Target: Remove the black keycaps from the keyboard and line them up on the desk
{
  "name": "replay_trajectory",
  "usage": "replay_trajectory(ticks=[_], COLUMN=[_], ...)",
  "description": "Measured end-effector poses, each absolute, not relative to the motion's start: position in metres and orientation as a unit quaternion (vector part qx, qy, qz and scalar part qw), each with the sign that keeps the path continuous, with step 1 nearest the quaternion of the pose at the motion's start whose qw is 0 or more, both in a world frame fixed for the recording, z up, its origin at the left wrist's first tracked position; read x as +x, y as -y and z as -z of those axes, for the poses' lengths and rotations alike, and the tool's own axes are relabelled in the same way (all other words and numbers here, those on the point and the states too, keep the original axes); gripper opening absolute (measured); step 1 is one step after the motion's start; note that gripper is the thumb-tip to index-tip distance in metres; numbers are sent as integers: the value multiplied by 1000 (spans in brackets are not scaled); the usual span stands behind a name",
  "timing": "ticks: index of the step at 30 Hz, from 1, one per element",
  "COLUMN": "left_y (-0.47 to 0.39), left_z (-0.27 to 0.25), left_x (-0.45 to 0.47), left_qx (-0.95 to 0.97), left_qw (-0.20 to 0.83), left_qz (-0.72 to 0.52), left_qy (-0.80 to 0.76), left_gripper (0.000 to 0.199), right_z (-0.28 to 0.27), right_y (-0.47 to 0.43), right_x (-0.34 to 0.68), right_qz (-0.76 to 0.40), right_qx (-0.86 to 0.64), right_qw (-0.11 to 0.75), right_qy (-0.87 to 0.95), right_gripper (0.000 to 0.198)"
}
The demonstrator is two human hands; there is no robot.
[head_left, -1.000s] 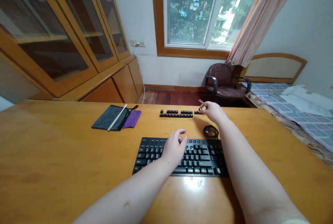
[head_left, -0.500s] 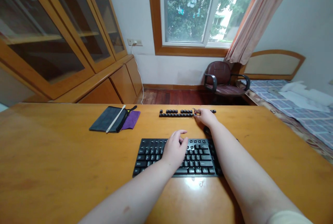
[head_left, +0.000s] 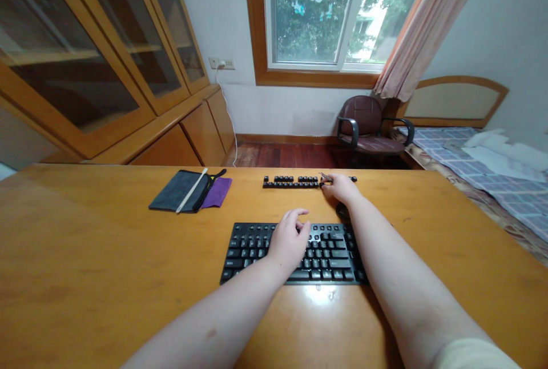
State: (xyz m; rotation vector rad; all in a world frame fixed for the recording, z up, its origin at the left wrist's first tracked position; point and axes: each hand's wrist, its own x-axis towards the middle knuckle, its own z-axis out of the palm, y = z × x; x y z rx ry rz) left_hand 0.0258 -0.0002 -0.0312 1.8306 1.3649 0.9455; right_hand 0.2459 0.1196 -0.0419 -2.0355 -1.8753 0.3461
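A black keyboard (head_left: 334,257) lies on the wooden desk in front of me. My left hand (head_left: 290,240) rests over its middle, fingers loosely bent and apart, with nothing visible in them; it hides some of the keys. Beyond the keyboard, loose black keycaps (head_left: 291,184) stand in two rows, the far row with gaps. My right hand (head_left: 340,189) is closed at the right part of these rows, pinching a thin metal tool (head_left: 325,176) that looks like a wire keycap puller. The hand covers part of the rows. Whether a keycap sits in the tool I cannot tell.
A dark pouch (head_left: 173,191) with a white stick (head_left: 190,192) across it and a purple cloth (head_left: 218,192) lie on the left. Under my right forearm a black object (head_left: 342,211), perhaps a mouse, partly shows. A chair (head_left: 363,123) stands beyond the desk.
The whole view has shifted slightly, the desk items now sitting a bit higher in the picture. Both hands keep nearly the same places; my right hand stays at the keycap rows.
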Motion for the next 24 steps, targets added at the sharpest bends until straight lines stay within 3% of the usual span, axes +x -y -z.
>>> replay_trajectory(ticks=[24], left_y=[0], left_z=[30], left_x=[26], left_qx=[706], left_qw=[324], left_qz=[-358], left_qy=[-518], left_gripper=[25], right_z=[50], right_y=[-127], right_x=[247], right_qz=[-124], right_qx=[-708], right_qw=[193], right_qy=[667], right_gripper=[22])
